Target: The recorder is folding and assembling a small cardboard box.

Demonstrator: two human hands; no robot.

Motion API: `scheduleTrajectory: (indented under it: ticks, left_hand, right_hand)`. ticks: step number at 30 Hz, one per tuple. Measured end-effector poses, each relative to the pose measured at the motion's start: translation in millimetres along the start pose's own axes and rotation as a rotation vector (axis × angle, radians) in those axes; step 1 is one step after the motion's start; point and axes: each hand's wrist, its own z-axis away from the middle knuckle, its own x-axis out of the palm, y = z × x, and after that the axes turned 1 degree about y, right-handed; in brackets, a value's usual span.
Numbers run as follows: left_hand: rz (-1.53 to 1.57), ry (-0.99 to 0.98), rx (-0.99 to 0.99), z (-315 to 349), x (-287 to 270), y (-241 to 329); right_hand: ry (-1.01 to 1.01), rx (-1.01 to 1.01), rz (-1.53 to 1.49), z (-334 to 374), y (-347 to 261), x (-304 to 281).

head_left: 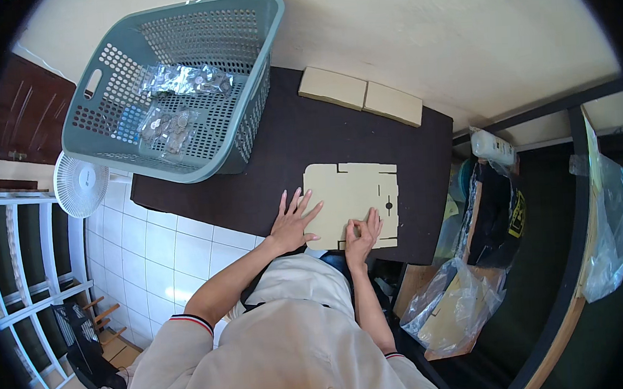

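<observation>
A flat tan cardboard blank (347,192) with slots, notched edges and a small dark hole near its right side lies on the dark brown tabletop (308,134) in front of me. My left hand (293,224) rests on its left edge, fingers spread wide and holding nothing. On the lower right part of the sheet lies my right hand (362,235). Its outer fingers stretch forward along the cardboard, while the index finger is bent close to the thumb. Nothing shows between them.
A large grey-green plastic basket (256,101) with clear bags of small round parts (183,80) stands at the far left. Two flat tan boxes (333,86) lie along the wall. To the right, plastic-wrapped cardboard (450,307) sits below table height. A white fan (82,183) stands left.
</observation>
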Motion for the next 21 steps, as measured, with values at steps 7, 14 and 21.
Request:
scheduleTrajectory:
  ticks: [7, 14, 21]
  left_hand:
    - [0.018, 0.002, -0.029, 0.3, -1.3, 1.3]
    - [0.018, -0.017, -0.042, -3.2, -6.2, 2.8]
    - [0.018, -0.002, -0.035, -2.2, -3.3, -0.4]
  right_hand:
    - [0.001, -0.028, -0.005, -45.4, 2.0, 26.3]
    - [0.018, -0.042, 0.045, -99.6, -1.4, 53.9]
    - [0.023, -0.019, 0.115, -114.4, -11.8, 63.3]
